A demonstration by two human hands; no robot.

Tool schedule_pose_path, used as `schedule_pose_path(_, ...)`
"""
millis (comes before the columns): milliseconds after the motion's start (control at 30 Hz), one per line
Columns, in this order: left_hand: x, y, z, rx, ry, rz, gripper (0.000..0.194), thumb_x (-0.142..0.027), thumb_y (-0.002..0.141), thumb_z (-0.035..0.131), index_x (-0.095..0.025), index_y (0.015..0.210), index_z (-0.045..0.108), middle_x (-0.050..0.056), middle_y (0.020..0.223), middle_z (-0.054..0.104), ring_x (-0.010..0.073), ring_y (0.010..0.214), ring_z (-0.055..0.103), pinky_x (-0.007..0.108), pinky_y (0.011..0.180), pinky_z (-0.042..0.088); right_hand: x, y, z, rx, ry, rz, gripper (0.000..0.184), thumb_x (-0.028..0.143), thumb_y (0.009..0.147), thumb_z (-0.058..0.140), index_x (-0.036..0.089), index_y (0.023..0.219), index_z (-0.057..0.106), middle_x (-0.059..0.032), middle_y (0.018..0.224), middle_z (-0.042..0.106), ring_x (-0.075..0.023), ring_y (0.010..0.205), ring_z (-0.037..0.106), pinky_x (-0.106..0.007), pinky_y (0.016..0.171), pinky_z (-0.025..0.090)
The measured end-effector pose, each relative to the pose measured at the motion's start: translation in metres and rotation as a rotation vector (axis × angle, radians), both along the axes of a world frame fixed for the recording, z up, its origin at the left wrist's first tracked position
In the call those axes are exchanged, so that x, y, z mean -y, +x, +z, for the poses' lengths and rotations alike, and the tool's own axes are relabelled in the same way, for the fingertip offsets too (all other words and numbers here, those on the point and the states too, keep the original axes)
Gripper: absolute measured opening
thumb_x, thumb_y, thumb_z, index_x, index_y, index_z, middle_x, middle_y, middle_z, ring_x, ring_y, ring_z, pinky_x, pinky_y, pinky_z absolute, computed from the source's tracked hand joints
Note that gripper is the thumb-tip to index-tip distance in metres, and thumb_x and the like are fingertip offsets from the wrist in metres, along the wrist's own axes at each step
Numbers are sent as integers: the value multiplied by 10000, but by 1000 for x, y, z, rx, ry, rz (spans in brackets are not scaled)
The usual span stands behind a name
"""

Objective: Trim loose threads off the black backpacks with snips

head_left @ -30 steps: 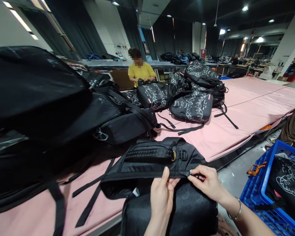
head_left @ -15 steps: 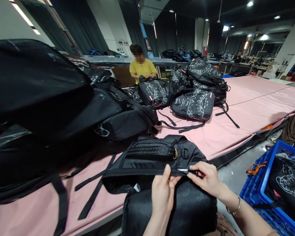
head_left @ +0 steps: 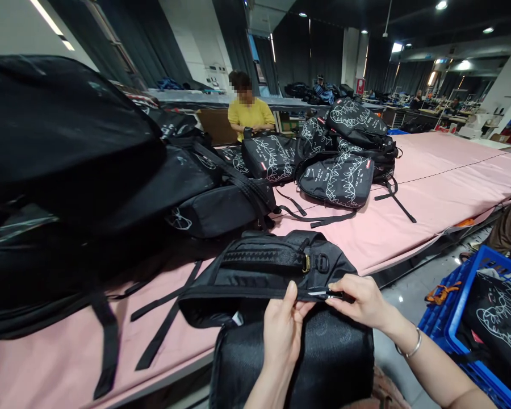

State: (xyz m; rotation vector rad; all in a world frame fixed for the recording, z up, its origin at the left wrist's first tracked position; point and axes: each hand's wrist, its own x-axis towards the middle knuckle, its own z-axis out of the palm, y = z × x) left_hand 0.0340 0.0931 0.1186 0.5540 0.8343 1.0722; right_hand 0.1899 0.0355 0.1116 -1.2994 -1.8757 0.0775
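Note:
A black backpack (head_left: 340, 352) lies opened at the table's near edge, its flap folded back so the inside shows. My left hand (head_left: 282, 326) pinches the bound edge of the flap, thumb on top and fingers underneath. Close to its right, my right hand (head_left: 357, 298) is closed round small thread snips (head_left: 318, 292), whose bright blades point left along the same edge. Whether the blades touch a thread is too small to see. Behind the edge are a padded strap with a zigzag pattern (head_left: 262, 257) and a gold-coloured buckle (head_left: 306, 263).
Large black bags (head_left: 59, 136) are heaped high at left, with straps trailing over the pink-covered table (head_left: 443, 170). White-printed backpacks (head_left: 338, 179) are piled further back. A person in yellow (head_left: 251, 113) is across the table. A blue crate (head_left: 453, 324) holding a bag stands at right.
The view has shifted slightly. Both hands stay at the flap's edge, and the snips' blades now lie flatter along it, with less of the red handle showing.

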Motion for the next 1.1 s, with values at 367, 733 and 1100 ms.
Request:
schedule_pose_path(367, 1, -1, 1, -2, -11, -27, 394, -353, 560, 785, -92, 816, 638, 96, 820, 713, 201, 694, 673, 276, 588, 569, -6, 7, 0, 29, -43, 53, 177, 312, 896, 497, 176, 906, 609, -48, 743, 631, -133, 612, 560, -232, 541, 426)
schedule_pose_path(733, 1, 1, -3, -11, 46, -33, 359, -368, 603, 757, -100, 797, 618, 58, 751, 707, 172, 680, 665, 249, 592, 560, -4, 1, -4, -30, 69, 2, 124, 285, 863, 551, 166, 878, 583, -47, 735, 639, -121, 562, 542, -226, 509, 417)
schedule_pose_path(1100, 8, 20, -39, -167, 257, 32, 435, -464, 639, 690, -117, 900, 660, 71, 811, 703, 221, 721, 659, 318, 659, 549, -16, -5, 20, -289, -53, -84, 280, 282, 886, 450, 178, 1144, 481, -73, 943, 612, -173, 810, 589, -280, 703, 477)
